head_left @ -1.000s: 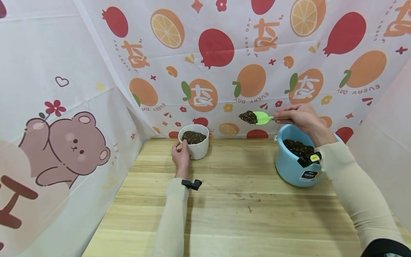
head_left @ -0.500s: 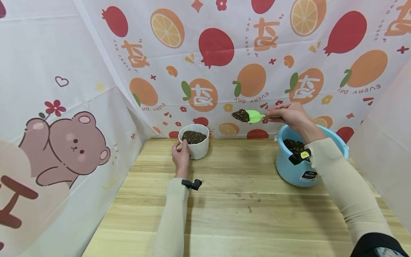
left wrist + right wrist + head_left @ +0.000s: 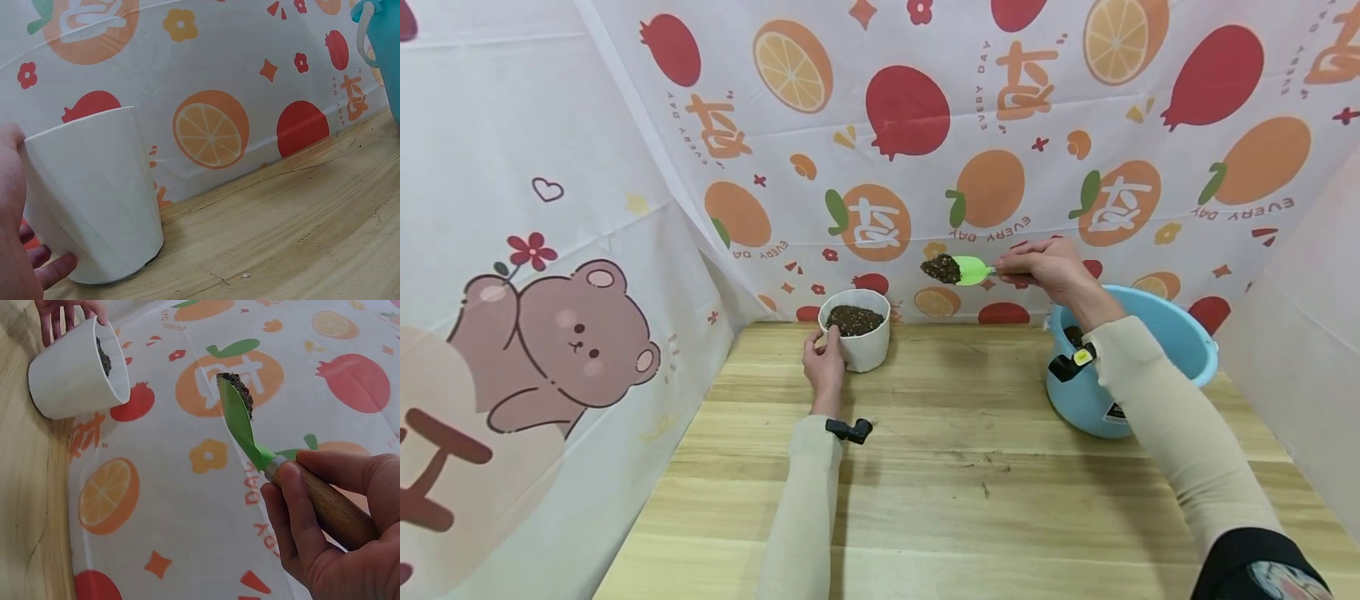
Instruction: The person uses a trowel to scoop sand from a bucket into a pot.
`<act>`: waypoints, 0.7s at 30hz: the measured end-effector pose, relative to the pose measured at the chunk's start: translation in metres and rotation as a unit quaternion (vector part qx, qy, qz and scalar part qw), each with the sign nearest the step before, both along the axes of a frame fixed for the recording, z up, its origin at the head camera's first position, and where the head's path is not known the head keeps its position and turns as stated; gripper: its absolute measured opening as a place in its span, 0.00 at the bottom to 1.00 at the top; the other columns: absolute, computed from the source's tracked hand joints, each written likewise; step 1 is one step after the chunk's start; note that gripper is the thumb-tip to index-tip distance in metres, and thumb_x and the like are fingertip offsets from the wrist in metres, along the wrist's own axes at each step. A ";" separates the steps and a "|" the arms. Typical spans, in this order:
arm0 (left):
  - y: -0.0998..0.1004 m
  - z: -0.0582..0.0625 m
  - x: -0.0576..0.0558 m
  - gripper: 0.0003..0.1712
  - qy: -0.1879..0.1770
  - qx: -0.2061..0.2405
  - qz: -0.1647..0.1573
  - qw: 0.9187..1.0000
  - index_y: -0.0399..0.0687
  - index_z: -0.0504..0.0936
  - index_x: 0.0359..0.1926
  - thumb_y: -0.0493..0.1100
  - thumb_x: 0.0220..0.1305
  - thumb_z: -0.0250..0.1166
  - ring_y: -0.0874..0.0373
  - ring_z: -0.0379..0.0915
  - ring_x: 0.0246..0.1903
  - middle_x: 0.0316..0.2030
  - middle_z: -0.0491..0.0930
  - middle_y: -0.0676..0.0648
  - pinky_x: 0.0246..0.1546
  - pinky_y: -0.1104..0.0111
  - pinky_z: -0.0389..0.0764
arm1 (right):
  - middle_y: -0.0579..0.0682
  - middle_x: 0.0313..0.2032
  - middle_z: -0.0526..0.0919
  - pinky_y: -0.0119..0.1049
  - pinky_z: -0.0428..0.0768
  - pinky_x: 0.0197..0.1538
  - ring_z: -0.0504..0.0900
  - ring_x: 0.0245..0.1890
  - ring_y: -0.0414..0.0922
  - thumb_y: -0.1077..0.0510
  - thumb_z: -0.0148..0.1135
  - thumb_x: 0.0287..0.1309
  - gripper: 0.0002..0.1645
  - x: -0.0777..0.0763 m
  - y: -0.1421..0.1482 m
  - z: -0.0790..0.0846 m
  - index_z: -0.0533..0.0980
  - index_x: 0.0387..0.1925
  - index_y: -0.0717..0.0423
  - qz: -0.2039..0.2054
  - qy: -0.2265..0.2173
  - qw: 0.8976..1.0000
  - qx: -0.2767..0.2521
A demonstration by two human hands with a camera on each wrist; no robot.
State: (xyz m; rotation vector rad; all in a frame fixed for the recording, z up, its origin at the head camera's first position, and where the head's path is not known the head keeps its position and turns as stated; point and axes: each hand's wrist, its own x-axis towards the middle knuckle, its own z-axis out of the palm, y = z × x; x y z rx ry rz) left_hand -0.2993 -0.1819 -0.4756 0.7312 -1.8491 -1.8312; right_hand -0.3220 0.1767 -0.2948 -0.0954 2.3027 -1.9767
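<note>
Green trowel (image 3: 265, 456): handle (image 3: 336, 510) within right fingers (image 3: 301, 512), blade (image 3: 236, 417) beyond.

Right grip (image 3: 1051, 268) moved left, soil-laden trowel (image 3: 974, 271) now nearer white pot (image 3: 867, 351)

Soil-laden green trowel (image 3: 973, 271), white pot (image 3: 867, 352)

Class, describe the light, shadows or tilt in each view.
Head view: bright, with a soft shadow on the pale wooden tabletop beside the beige right sleeve; left wrist: dimmer, the white tapered pot looking greyish; right wrist: turned sideways, tabletop running up the left edge.
</note>
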 end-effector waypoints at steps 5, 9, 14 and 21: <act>0.001 0.001 0.000 0.29 0.001 -0.002 0.000 1.000 0.54 0.77 0.62 0.63 0.67 0.62 0.63 0.71 0.27 0.36 0.73 0.51 0.28 0.74 0.76 | 0.44 0.29 0.91 0.33 0.88 0.39 0.91 0.32 0.42 0.57 0.73 0.59 0.09 -0.003 -0.013 -0.005 0.88 0.40 0.56 0.006 -0.013 0.999 -0.033; 0.002 0.001 0.000 0.28 0.000 0.000 -0.002 1.000 0.54 0.77 0.62 0.62 0.67 0.62 0.63 0.71 0.27 0.36 0.73 0.51 0.28 0.74 0.76 | 0.45 0.30 0.90 0.37 0.89 0.43 0.91 0.32 0.43 0.61 0.72 0.59 0.05 -0.007 -0.021 -0.011 0.88 0.38 0.56 0.010 -0.018 0.998 -0.053; 0.001 0.001 -0.001 0.28 0.000 0.000 -0.001 1.000 0.54 0.77 0.62 0.62 0.67 0.62 0.63 0.71 0.27 0.36 0.74 0.51 0.27 0.74 0.76 | 0.45 0.31 0.90 0.37 0.89 0.45 0.90 0.33 0.41 0.61 0.71 0.60 0.12 -0.010 -0.033 -0.015 0.86 0.45 0.62 0.007 -0.017 0.999 -0.044; -0.001 0.002 0.002 0.29 -0.003 -0.007 -0.007 1.000 0.53 0.77 0.63 0.62 0.68 0.62 0.63 0.70 0.29 0.37 0.74 0.50 0.26 0.76 0.76 | 0.45 0.29 0.90 0.36 0.89 0.43 0.90 0.31 0.40 0.63 0.72 0.58 0.18 -0.013 -0.051 -0.018 0.83 0.50 0.66 -0.005 -0.029 0.998 -0.058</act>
